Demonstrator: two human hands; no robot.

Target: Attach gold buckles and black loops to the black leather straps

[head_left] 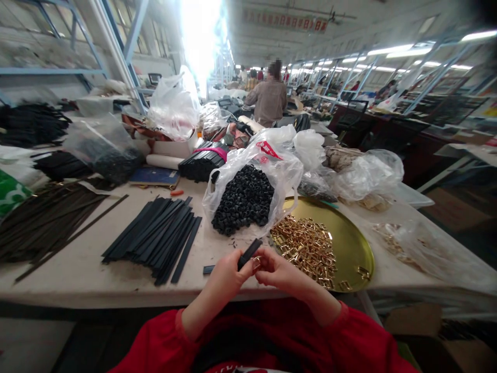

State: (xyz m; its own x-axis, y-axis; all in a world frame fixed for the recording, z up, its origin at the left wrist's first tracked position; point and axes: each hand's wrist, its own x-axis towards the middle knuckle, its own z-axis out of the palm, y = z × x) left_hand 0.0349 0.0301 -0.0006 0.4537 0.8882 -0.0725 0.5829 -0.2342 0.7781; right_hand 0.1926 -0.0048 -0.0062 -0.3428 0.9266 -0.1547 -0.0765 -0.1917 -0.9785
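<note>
My left hand (229, 274) is closed on a black strap (250, 251), which slants up and away past the thumb. Fingers bent, my right hand (277, 269) meets the left at the strap and pinches a small gold buckle (256, 262), mostly covered by fingertips. Beyond my hands, a clear plastic bag (287, 173) lies open, full of small black loops (244, 202). A round gold tray (351, 243) to the right bears a heap of gold buckles (306, 248). Several dark straps (151, 233) lie in a pile on the left, and a short strap piece (208, 270) pokes out beside my left wrist.
Dark brown strips (46, 217) cover the table's (89, 280) far left. Behind the bag are a banded black bundle (204, 160), a blue book (155, 176) and more plastic bags (174, 106). A person in a brown top (269, 101) is farther back.
</note>
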